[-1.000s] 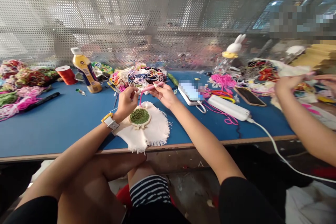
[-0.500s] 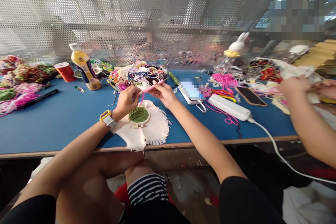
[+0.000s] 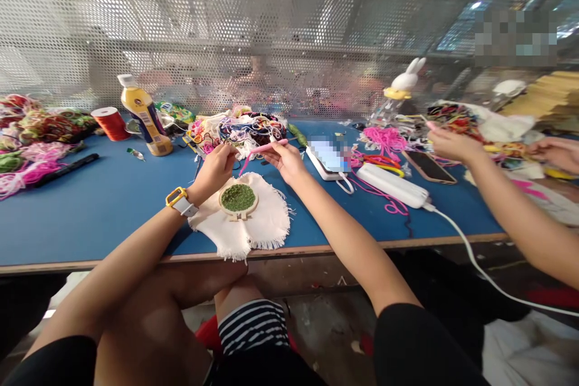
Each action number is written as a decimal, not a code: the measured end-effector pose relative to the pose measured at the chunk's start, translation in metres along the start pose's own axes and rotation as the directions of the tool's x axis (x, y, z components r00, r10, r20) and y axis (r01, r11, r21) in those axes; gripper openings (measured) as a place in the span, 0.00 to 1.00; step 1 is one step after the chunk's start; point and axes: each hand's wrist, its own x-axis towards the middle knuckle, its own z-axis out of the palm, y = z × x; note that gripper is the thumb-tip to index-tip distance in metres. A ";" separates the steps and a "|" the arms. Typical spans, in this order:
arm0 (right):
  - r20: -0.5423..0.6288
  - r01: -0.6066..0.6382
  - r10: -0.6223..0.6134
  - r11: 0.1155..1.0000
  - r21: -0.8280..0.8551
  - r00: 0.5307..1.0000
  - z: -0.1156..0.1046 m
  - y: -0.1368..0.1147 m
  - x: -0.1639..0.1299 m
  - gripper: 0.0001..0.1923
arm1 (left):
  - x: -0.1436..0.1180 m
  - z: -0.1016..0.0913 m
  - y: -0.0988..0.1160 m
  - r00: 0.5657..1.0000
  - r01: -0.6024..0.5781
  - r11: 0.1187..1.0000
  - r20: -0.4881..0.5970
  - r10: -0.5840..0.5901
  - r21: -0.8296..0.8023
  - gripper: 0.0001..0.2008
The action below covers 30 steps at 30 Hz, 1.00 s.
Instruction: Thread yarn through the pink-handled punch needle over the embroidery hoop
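Note:
My right hand (image 3: 287, 161) holds a pink pen-shaped punch needle (image 3: 270, 146) between thumb and fingers, its tip pointing left. A strand of pink yarn (image 3: 245, 165) hangs by that tip. Just left of it my left hand (image 3: 216, 170) is closed in a pinch; whatever its fingertips grip is too small to make out. Below both hands, a round embroidery hoop (image 3: 239, 215) lies on a white fringed cloth (image 3: 269, 226). Looped green yarn (image 3: 237, 197) fills the hoop.
Behind my hands is a heap of mixed yarn (image 3: 246, 129). A bottle (image 3: 143, 114) and red thread spool (image 3: 110, 123) stand left. Rightward lie a phone (image 3: 328, 157), a white power strip (image 3: 395, 185) and pink yarn (image 3: 384, 139). A co-worker's hand (image 3: 452, 143) is farther right.
My left hand has drawn slightly left, away from the punch needle's tip, opening a small gap. The co-worker's hand at right has swung left and now holds up a pink item.

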 end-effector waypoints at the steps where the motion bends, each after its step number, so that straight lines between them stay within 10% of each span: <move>1: 0.002 -0.003 0.003 1.000 0.007 1.000 0.000 0.000 0.000 0.10 | 0.000 0.002 -0.001 1.000 -0.006 1.000 -0.019 0.005 -0.012 0.06; 14: 0.079 -0.036 0.033 0.999 0.036 0.996 0.008 0.011 -0.004 0.08 | -0.002 0.004 0.007 0.989 0.123 0.970 -0.056 -0.138 -0.208 0.07; 30: 0.068 0.055 -0.060 0.996 0.075 0.996 -0.003 0.004 0.004 0.09 | 0.000 -0.002 -0.010 0.997 0.042 0.992 -0.074 -0.034 0.121 0.11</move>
